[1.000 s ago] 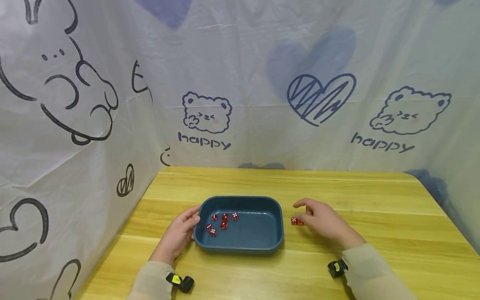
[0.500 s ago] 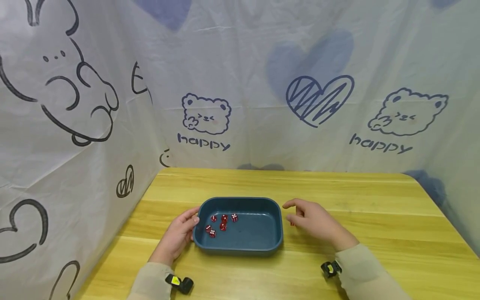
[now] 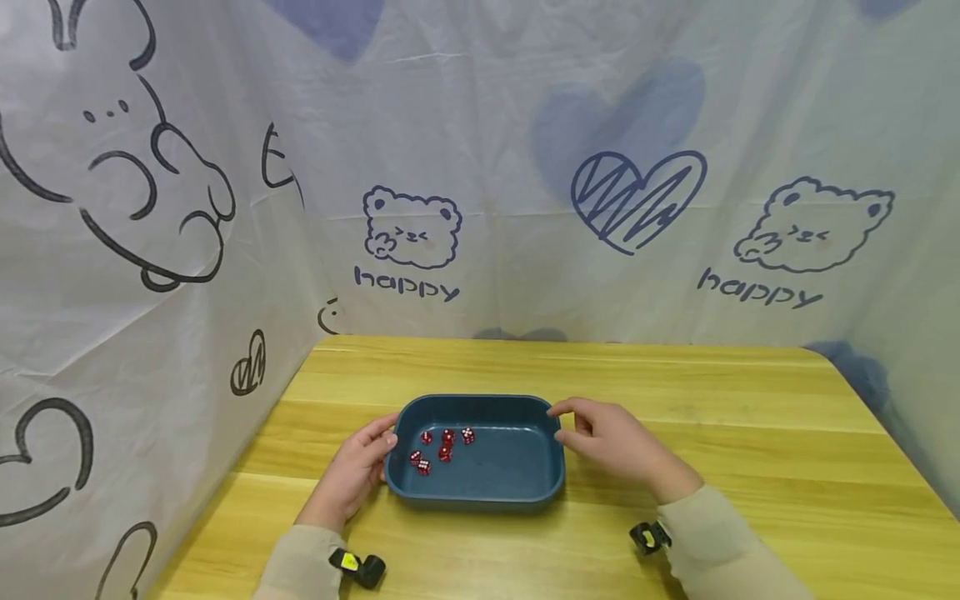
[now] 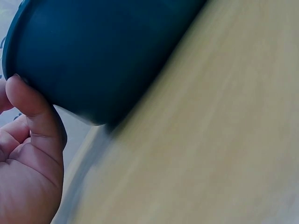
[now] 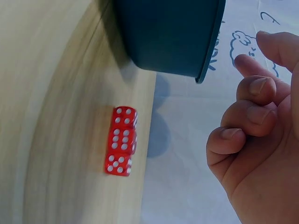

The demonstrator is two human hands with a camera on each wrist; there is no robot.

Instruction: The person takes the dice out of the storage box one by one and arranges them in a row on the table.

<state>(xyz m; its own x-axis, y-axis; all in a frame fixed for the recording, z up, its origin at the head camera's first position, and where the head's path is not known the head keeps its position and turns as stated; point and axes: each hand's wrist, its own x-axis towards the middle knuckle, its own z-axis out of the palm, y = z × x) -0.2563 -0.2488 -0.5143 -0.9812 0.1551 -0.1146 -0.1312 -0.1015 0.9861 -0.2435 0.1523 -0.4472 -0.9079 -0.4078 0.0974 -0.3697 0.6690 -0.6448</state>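
Observation:
A dark teal rectangular tray [image 3: 517,467] sits on the table, with several red dice [image 3: 447,446] spread over its left half. My left hand [image 3: 351,471] holds the tray's left end; its thumb [image 4: 28,98] touches the rim in the left wrist view. At the opposite end, my right hand [image 3: 615,437] hovers by the right rim, thumb and index finger apart with nothing visible between them. Its other fingers are curled towards the palm. In the right wrist view, three red dice [image 5: 121,140] stand in a row on the table, outside the tray; the hand covers them in the head view.
The light wood-grain table [image 3: 750,433] extends right of and behind the tray. A white curtain [image 3: 510,167] printed with bears and hearts encloses the back and sides. Each sleeve carries a black wrist camera [image 3: 651,537].
My right hand has moved left, from beside the table dice to the tray's right rim. The left hand keeps its hold, and the tray stays nearly in place.

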